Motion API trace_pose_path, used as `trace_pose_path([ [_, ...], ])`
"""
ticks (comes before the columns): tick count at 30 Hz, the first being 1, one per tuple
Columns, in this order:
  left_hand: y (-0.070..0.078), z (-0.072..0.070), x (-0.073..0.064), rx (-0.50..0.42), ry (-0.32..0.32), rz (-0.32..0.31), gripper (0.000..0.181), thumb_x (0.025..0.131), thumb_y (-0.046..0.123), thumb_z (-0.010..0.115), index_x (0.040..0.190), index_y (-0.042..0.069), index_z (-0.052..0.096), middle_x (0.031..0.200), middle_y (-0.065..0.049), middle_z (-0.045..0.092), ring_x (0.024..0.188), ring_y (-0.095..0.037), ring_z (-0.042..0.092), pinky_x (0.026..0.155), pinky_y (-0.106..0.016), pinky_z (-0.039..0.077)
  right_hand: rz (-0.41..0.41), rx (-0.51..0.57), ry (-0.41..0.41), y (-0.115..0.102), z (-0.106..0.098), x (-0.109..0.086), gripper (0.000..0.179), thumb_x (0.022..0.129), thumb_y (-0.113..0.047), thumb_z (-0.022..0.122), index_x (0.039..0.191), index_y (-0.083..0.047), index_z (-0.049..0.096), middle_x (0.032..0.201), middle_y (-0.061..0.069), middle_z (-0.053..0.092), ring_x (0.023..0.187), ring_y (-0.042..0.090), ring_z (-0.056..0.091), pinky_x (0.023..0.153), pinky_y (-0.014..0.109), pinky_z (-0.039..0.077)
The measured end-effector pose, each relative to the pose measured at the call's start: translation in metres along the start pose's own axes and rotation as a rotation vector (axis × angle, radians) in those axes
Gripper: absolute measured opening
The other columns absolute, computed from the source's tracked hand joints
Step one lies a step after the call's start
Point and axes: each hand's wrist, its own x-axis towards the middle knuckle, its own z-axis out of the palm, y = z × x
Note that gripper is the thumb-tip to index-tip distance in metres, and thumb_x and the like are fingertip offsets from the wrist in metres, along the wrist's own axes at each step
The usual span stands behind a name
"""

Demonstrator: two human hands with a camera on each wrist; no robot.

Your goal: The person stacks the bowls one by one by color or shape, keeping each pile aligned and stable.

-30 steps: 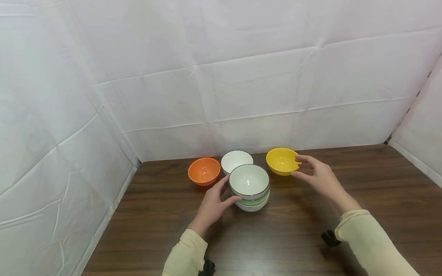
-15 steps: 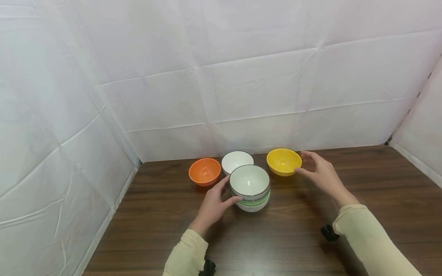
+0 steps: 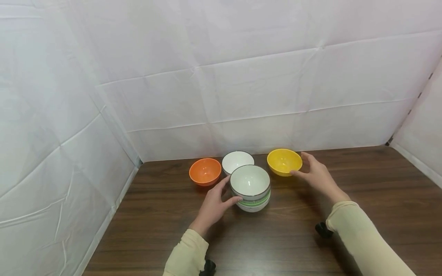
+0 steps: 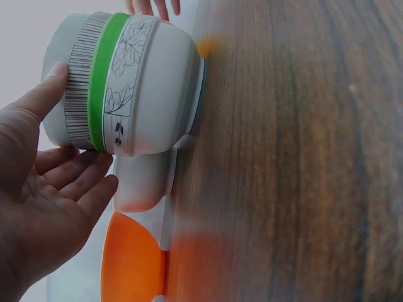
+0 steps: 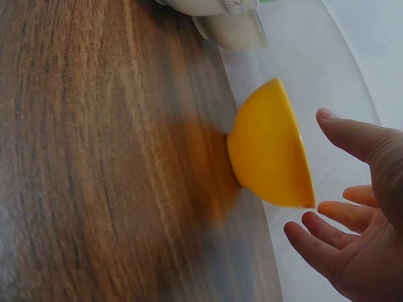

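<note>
A stack of white bowls [image 3: 249,188] stands in the middle of the table; green, striped and leaf-patterned bands show on its side in the left wrist view. My left hand [image 3: 214,205] holds the stack from the left, thumb on the near side and fingers at the far left side. To the right is a yellow bowl [image 3: 284,163], upright near the table's back edge. Beside its right rim is my right hand [image 3: 319,176], thumb and fingers spread apart. The right wrist view shows these fingers [image 5: 315,248] just off the yellow bowl's rim.
Behind the stack stands a white bowl with a dark rim [image 3: 237,161], partly hidden by it. An orange bowl [image 3: 205,171] sits to its left. White cloth walls [image 3: 241,92] rise behind the dark wooden table [image 3: 276,245] and at both sides.
My right hand drew back slightly from the yellow bowl's right rim, then shifted a little left toward its near side. My left hand and the bowls have stayed in place.
</note>
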Motion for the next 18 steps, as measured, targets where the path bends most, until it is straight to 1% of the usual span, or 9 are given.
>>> trace_pose_path([
  [6,0.000,0.000,0.000,-0.002,0.002,-0.004,0.079,0.086,0.033,0.078,0.152,0.010,0.041,0.156,-0.010,0.044,0.143,-0.030,0.046,0.114,-0.049,0.042,0.002,-0.017,-0.007,0.001,0.005,0.004,0.101,0.091,-0.037,0.073,0.155,0.011,0.010,0.156,0.038,0.024,0.142,0.054,0.029,0.115,0.067,0.029],
  [14,0.000,0.001,0.000,0.002,0.003,-0.005,0.079,0.086,0.032,0.079,0.152,0.010,0.041,0.156,-0.010,0.044,0.142,-0.029,0.046,0.114,-0.048,0.042,0.059,-0.012,-0.028,-0.001,0.009,0.009,0.110,0.088,-0.039,0.075,0.154,0.012,0.003,0.158,0.040,0.014,0.144,0.056,0.020,0.116,0.069,0.025],
  [18,0.000,0.001,-0.001,0.011,0.000,-0.015,0.080,0.086,0.033,0.078,0.152,0.011,0.040,0.157,-0.009,0.044,0.143,-0.029,0.046,0.114,-0.048,0.042,0.062,0.006,-0.030,0.001,0.013,0.012,0.115,0.087,-0.040,0.076,0.154,0.012,-0.001,0.158,0.040,0.009,0.145,0.057,0.017,0.117,0.070,0.021],
])
